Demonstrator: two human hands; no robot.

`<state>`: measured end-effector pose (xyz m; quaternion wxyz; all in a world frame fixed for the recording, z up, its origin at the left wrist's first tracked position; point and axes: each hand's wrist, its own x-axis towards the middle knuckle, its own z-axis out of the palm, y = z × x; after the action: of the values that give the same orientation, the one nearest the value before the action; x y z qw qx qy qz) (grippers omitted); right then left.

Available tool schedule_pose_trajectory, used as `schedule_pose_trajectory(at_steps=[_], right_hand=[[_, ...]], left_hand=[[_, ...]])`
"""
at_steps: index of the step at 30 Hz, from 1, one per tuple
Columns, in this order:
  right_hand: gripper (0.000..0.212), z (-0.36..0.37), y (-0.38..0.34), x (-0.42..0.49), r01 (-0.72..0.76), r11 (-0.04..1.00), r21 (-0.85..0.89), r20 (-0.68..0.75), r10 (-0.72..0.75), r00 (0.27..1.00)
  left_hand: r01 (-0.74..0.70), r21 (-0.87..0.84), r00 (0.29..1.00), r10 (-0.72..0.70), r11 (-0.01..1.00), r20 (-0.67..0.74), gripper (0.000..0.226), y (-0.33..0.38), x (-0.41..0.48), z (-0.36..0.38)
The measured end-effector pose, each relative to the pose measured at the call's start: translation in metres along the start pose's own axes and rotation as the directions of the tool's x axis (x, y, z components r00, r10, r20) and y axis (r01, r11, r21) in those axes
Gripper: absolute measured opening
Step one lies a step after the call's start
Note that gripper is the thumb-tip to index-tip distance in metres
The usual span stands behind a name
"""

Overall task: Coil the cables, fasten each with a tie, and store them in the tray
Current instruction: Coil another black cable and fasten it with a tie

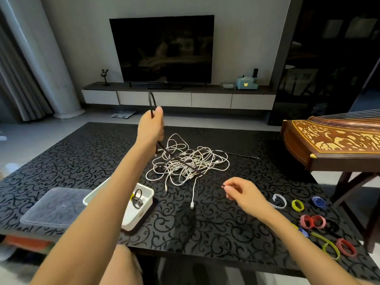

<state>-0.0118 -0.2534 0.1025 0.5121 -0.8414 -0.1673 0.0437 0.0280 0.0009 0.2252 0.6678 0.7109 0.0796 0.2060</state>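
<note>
I see, on the patterned table (82,153), the white cable tangle (189,163) mid-table, the tray (135,214) near-left holding one coiled black cable (137,199), my left hand (151,125) gripping a black cable loop (153,101) pointing upward, and my right hand (243,195) pinching a black tip (223,185).

Dim indoor shot, cool grey cast. I read soft light coming from left, near curtain (12,79); right side by dark cabinet (329,58) almost black, detail lost. TV screen (162,50) holds faint murky reflection, no hard glare. Glossy table (61,153) shows weak sheen. Soft shadow along right of tray (150,191). Left hand (151,126) slightly blurred, black cable (152,101) above it smeared. Wide-angle bowing at edges; bottom edge soft.
</note>
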Motion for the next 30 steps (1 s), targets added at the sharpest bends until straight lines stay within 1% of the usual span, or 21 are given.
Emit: schedule_pose_trajectory(at_steps=[1, 2, 3, 4, 5, 6, 7, 9, 10, 11, 13, 15, 16, 17, 19, 20, 21, 22, 24, 27, 30], right_hand=[[0.021, -0.004, -0.001, 0.002, 0.025, 0.997, -0.067, -0.043, -0.028, 0.999], [0.022, -0.006, -0.006, 0.005, 0.071, 0.990, -0.119, -0.077, -0.080, 0.994], [0.021, -0.007, -0.014, 0.009, 0.133, 0.979, -0.156, -0.103, -0.150, 0.983], [0.020, -0.008, -0.025, 0.015, 0.199, 0.964, -0.177, -0.131, -0.223, 0.966], [0.018, -0.008, -0.037, 0.021, 0.255, 0.949, -0.186, -0.168, -0.286, 0.943], [0.017, -0.009, -0.049, 0.027, 0.298, 0.936, -0.186, -0.212, -0.335, 0.918], [0.016, -0.010, -0.061, 0.033, 0.329, 0.926, -0.186, -0.257, -0.369, 0.893], [0.013, -0.014, -0.082, 0.044, 0.360, 0.915, -0.183, -0.317, -0.402, 0.859], [0.013, -0.015, -0.090, 0.048, 0.362, 0.914, -0.185, -0.329, -0.405, 0.853], [0.013, -0.015, -0.097, 0.051, 0.363, 0.912, -0.189, -0.334, -0.408, 0.850], [0.014, -0.014, -0.107, 0.054, 0.361, 0.915, -0.180, -0.311, -0.402, 0.861], [0.014, -0.011, -0.114, 0.055, 0.331, 0.927, -0.179, -0.272, -0.370, 0.889], [0.015, -0.010, -0.117, 0.055, 0.313, 0.924, -0.220, -0.260, -0.365, 0.894], [0.016, -0.010, -0.118, 0.056, 0.296, 0.905, -0.307, -0.257, -0.378, 0.890], [0.017, -0.013, -0.119, 0.056, 0.253, 0.804, -0.538, -0.279, -0.452, 0.847], [0.018, -0.015, -0.120, 0.056, 0.234, 0.754, -0.614, -0.295, -0.494, 0.818], [0.019, -0.017, -0.121, 0.056, 0.226, 0.733, -0.642, -0.306, -0.516, 0.800], [0.019, -0.019, -0.122, 0.057, 0.226, 0.740, -0.633, -0.308, -0.509, 0.804], [0.017, -0.020, -0.124, 0.056, 0.251, 0.806, -0.536, -0.292, -0.456, 0.841], [0.013, -0.020, -0.128, 0.056, 0.241, 0.924, -0.298, -0.296, -0.330, 0.897], [0.012, -0.018, -0.129, 0.058, 0.219, 0.957, -0.189, -0.299, -0.269, 0.916]], left_hand=[[-0.082, 0.223, 0.997, 0.082, 0.971, 0.008, 0.034, -0.001, -0.001, -0.001], [-0.154, 0.414, 0.988, 0.130, 0.897, 0.084, 0.033, -0.002, -0.004, 0.001], [-0.206, 0.534, 0.973, 0.111, 0.820, 0.204, 0.037, -0.004, -0.010, 0.006], [-0.232, 0.574, 0.943, 0.037, 0.785, 0.332, 0.049, -0.005, -0.017, 0.011], [-0.211, 0.551, 0.895, -0.068, 0.808, 0.442, 0.062, -0.006, -0.026, 0.016], [-0.144, 0.501, 0.833, -0.169, 0.854, 0.528, 0.070, -0.007, -0.034, 0.021], [-0.069, 0.450, 0.768, -0.240, 0.890, 0.593, 0.072, -0.008, -0.040, 0.023], [0.013, 0.380, 0.664, -0.292, 0.925, 0.689, 0.057, -0.015, -0.046, 0.026], [0.026, 0.357, 0.631, -0.292, 0.934, 0.719, 0.046, -0.019, -0.048, 0.026], [0.028, 0.342, 0.616, -0.286, 0.939, 0.734, 0.034, -0.022, -0.050, 0.027], [0.066, 0.301, 0.629, -0.274, 0.951, 0.728, 0.020, -0.028, -0.055, 0.031], [0.129, 0.212, 0.644, -0.244, 0.969, 0.725, 0.018, -0.031, -0.058, 0.035], [0.159, 0.159, 0.648, -0.225, 0.974, 0.728, 0.017, -0.033, -0.059, 0.036], [0.181, 0.112, 0.652, -0.205, 0.977, 0.730, 0.017, -0.035, -0.059, 0.036], [0.171, 0.066, 0.678, -0.166, 0.983, 0.716, 0.022, -0.037, -0.059, 0.036], [0.155, 0.058, 0.698, -0.150, 0.986, 0.700, 0.025, -0.039, -0.059, 0.037], [0.143, 0.048, 0.719, -0.138, 0.988, 0.681, 0.026, -0.042, -0.058, 0.037], [0.135, 0.035, 0.741, -0.124, 0.990, 0.660, 0.025, -0.045, -0.057, 0.037], [0.100, 0.020, 0.766, -0.090, 0.995, 0.636, 0.023, -0.051, -0.055, 0.037], [0.103, -0.041, 0.734, -0.049, 0.994, 0.677, 0.025, -0.054, -0.054, 0.039], [0.203, -0.148, 0.696, -0.036, 0.968, 0.718, 0.024, -0.051, -0.057, 0.043]])
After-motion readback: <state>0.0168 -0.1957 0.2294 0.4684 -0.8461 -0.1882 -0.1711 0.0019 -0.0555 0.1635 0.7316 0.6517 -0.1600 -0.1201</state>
